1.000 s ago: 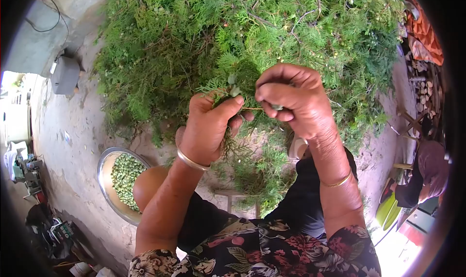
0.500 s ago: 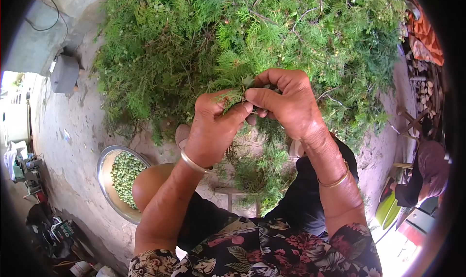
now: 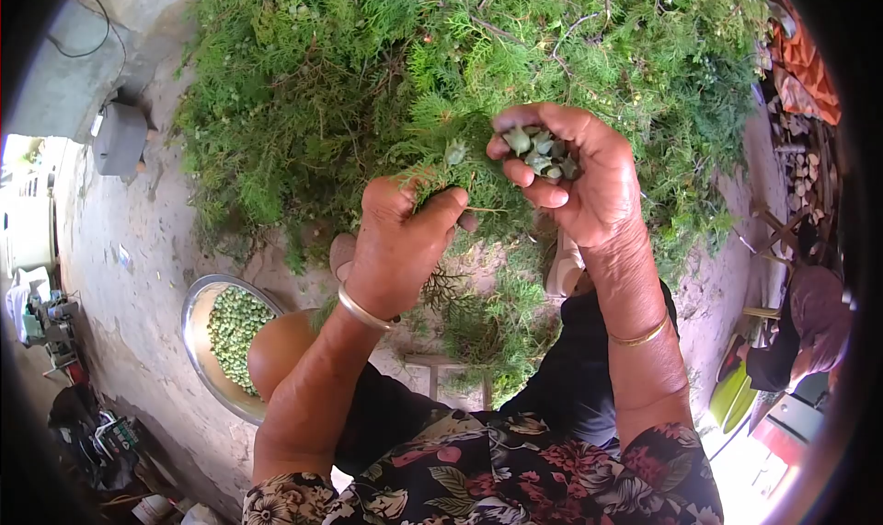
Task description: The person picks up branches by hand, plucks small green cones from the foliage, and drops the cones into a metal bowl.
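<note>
Right hand (image 3: 589,189) is being lifted away, cones (image 3: 541,150) being cupped inside.
A sprig (image 3: 430,183) is being gripped by the left hand (image 3: 395,249).

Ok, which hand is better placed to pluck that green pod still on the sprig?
Right, probably. The left hand is clamped around the sprig, steadying it. The right hand, though cupping picked pods, sits right beside the attached pod.

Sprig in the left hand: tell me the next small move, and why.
Probably pinch off the lone cone with the right hand: it sits unpicked atop the sprig that the left hand grips, close to the picked cones cupped there.
</note>
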A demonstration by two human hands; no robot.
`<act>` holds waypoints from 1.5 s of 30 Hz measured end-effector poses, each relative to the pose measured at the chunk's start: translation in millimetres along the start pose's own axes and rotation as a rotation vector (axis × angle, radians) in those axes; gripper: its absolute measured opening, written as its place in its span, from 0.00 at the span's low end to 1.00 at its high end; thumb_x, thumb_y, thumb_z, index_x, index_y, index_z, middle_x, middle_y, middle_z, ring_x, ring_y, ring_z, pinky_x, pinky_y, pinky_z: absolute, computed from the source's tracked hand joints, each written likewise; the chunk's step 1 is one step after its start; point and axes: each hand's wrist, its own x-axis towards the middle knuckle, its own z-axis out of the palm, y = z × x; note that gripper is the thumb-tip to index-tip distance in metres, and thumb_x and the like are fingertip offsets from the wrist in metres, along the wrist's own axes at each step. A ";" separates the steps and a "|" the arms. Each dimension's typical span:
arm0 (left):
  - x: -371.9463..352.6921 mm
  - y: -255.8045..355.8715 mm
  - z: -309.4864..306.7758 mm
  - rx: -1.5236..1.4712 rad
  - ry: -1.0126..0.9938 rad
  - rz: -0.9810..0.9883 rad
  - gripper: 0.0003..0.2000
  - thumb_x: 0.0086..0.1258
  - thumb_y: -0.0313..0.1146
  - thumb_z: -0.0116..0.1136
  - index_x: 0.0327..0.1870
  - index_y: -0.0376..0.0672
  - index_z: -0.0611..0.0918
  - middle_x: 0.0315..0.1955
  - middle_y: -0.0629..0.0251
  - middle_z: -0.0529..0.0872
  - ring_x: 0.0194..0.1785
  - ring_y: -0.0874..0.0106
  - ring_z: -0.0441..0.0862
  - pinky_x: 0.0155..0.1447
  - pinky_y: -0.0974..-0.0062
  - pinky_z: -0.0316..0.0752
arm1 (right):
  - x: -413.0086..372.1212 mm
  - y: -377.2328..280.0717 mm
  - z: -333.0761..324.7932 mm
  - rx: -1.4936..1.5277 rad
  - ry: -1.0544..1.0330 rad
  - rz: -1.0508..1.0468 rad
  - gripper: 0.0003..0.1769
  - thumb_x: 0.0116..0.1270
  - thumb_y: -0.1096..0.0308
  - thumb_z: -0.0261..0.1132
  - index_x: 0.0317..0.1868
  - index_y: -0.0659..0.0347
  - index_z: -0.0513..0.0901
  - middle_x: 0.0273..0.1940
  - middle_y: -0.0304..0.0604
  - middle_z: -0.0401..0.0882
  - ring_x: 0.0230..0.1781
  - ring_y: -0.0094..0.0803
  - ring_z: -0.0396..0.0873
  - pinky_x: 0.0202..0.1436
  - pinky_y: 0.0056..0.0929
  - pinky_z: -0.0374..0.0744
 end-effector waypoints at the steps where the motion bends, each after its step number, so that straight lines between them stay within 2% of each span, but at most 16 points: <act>1: 0.8 -1.0 -1.9 0.020 0.010 0.012 0.03 0.63 0.25 0.57 0.34 0.36 0.80 0.22 0.67 0.80 0.22 0.82 0.74 0.23 0.85 0.61 | 0.1 0.7 -1.9 0.000 0.000 0.000 0.13 0.64 0.67 0.57 0.41 0.73 0.76 0.32 0.53 0.79 0.23 0.26 0.74 0.15 0.16 0.63; 4: 2.9 -2.3 -5.4 0.059 0.019 -0.001 0.02 0.63 0.25 0.57 0.33 0.36 0.80 0.21 0.68 0.80 0.21 0.83 0.72 0.23 0.86 0.61 | 0.4 3.7 -5.4 -0.072 0.012 -0.048 0.13 0.62 0.68 0.63 0.41 0.71 0.79 0.29 0.49 0.80 0.22 0.24 0.74 0.15 0.15 0.64; 10: 4.4 -7.9 -3.6 0.220 -0.022 0.116 0.03 0.64 0.24 0.55 0.33 0.35 0.81 0.21 0.70 0.80 0.22 0.85 0.70 0.25 0.86 0.63 | 3.5 26.9 5.2 -0.802 0.082 -0.326 0.11 0.57 0.71 0.69 0.36 0.70 0.83 0.25 0.40 0.81 0.24 0.18 0.74 0.24 0.18 0.73; 14: 10.4 -18.5 -5.6 0.466 -0.065 0.329 0.04 0.64 0.21 0.54 0.36 0.32 0.80 0.25 0.69 0.81 0.27 0.83 0.75 0.30 0.84 0.70 | 4.6 29.2 8.8 -0.852 0.080 -0.300 0.11 0.55 0.72 0.69 0.36 0.72 0.82 0.26 0.41 0.81 0.25 0.18 0.74 0.27 0.20 0.75; 19: 6.7 -12.4 -2.7 0.394 -0.088 0.234 0.04 0.64 0.20 0.56 0.38 0.30 0.80 0.28 0.66 0.82 0.32 0.81 0.79 0.34 0.82 0.73 | 6.1 37.1 5.4 -1.052 0.087 -0.585 0.10 0.56 0.73 0.67 0.35 0.72 0.81 0.25 0.40 0.80 0.22 0.19 0.74 0.24 0.19 0.73; 21: 6.5 -16.5 -1.9 0.408 -0.075 0.269 0.04 0.65 0.21 0.56 0.37 0.30 0.80 0.28 0.66 0.82 0.32 0.81 0.79 0.35 0.82 0.74 | 2.0 25.4 8.8 -0.755 0.082 -0.349 0.09 0.55 0.74 0.67 0.34 0.72 0.81 0.24 0.39 0.79 0.21 0.18 0.73 0.22 0.17 0.72; 23: 7.2 -22.3 -0.9 0.415 0.024 0.587 0.03 0.65 0.22 0.57 0.37 0.31 0.80 0.27 0.66 0.82 0.33 0.81 0.79 0.34 0.82 0.74 | 0.5 19.5 8.3 -0.458 0.075 -0.115 0.07 0.55 0.74 0.67 0.32 0.71 0.81 0.23 0.38 0.78 0.19 0.17 0.73 0.21 0.16 0.71; 25: 6.5 -15.7 -4.5 0.406 -0.018 0.449 0.03 0.65 0.22 0.58 0.36 0.32 0.80 0.26 0.66 0.82 0.31 0.80 0.79 0.32 0.82 0.73 | 0.8 19.0 7.7 -0.309 0.078 -0.062 0.06 0.55 0.75 0.66 0.31 0.70 0.81 0.23 0.36 0.77 0.18 0.16 0.71 0.20 0.13 0.69; 27: 9.7 -14.5 -5.8 0.394 -0.061 0.310 0.02 0.64 0.22 0.58 0.35 0.33 0.80 0.25 0.65 0.82 0.29 0.79 0.79 0.30 0.82 0.72 | 3.1 26.3 8.2 -0.332 0.142 -0.116 0.06 0.54 0.75 0.66 0.31 0.70 0.81 0.22 0.36 0.77 0.18 0.16 0.71 0.20 0.14 0.69; 29: 16.8 -17.7 -4.1 0.496 -0.119 0.488 0.03 0.62 0.22 0.60 0.34 0.33 0.80 0.23 0.63 0.81 0.25 0.78 0.76 0.28 0.79 0.70 | 6.5 34.2 10.3 -0.357 0.205 -0.171 0.06 0.54 0.74 0.65 0.31 0.70 0.82 0.22 0.36 0.78 0.19 0.16 0.71 0.20 0.15 0.69; 31: 12.7 -12.7 -0.7 0.613 -0.109 0.541 0.03 0.62 0.22 0.60 0.34 0.33 0.80 0.22 0.63 0.81 0.24 0.78 0.76 0.28 0.79 0.69 | 9.9 40.0 13.8 -0.733 0.366 -0.539 0.07 0.54 0.73 0.65 0.30 0.70 0.82 0.22 0.37 0.78 0.19 0.17 0.70 0.21 0.18 0.69; 33: 6.9 -11.2 2.0 0.731 -0.099 0.594 0.04 0.61 0.23 0.60 0.34 0.32 0.80 0.21 0.62 0.81 0.23 0.77 0.75 0.28 0.78 0.68 | 17.6 18.0 5.5 -0.644 0.564 -0.572 0.06 0.55 0.73 0.64 0.27 0.69 0.82 0.22 0.37 0.78 0.18 0.19 0.69 0.22 0.20 0.68; 37: 7.7 -8.5 -9.7 0.427 -0.076 0.313 0.04 0.65 0.25 0.57 0.32 0.33 0.79 0.23 0.66 0.81 0.23 0.75 0.76 0.25 0.78 0.66 | 25.1 -14.4 -26.0 -0.021 0.357 -0.418 0.05 0.57 0.76 0.62 0.32 0.69 0.76 0.28 0.47 0.76 0.19 0.25 0.68 0.17 0.19 0.65; 38: 8.9 1.9 -13.1 0.071 -0.044 0.159 0.04 0.66 0.26 0.57 0.32 0.34 0.79 0.24 0.64 0.81 0.23 0.76 0.76 0.24 0.78 0.65 | 25.0 -18.3 -26.5 0.266 0.305 -0.296 0.06 0.57 0.77 0.61 0.35 0.70 0.74 0.30 0.50 0.75 0.20 0.27 0.68 0.16 0.19 0.64; 40: 9.4 14.5 -22.7 -0.431 -0.021 -0.079 0.07 0.67 0.30 0.56 0.37 0.34 0.78 0.27 0.59 0.80 0.23 0.78 0.72 0.24 0.79 0.63 | 26.9 -13.8 -51.2 0.373 0.232 -0.204 0.08 0.58 0.78 0.60 0.38 0.70 0.72 0.33 0.52 0.74 0.22 0.27 0.69 0.15 0.18 0.65; 45: 11.0 14.5 -43.9 -0.773 -0.134 -0.078 0.11 0.70 0.36 0.53 0.43 0.37 0.74 0.32 0.57 0.78 0.23 0.79 0.66 0.27 0.81 0.63 | 14.1 -5.5 -47.5 0.503 0.052 -0.139 0.13 0.59 0.78 0.59 0.44 0.73 0.71 0.34 0.53 0.72 0.23 0.27 0.68 0.15 0.17 0.65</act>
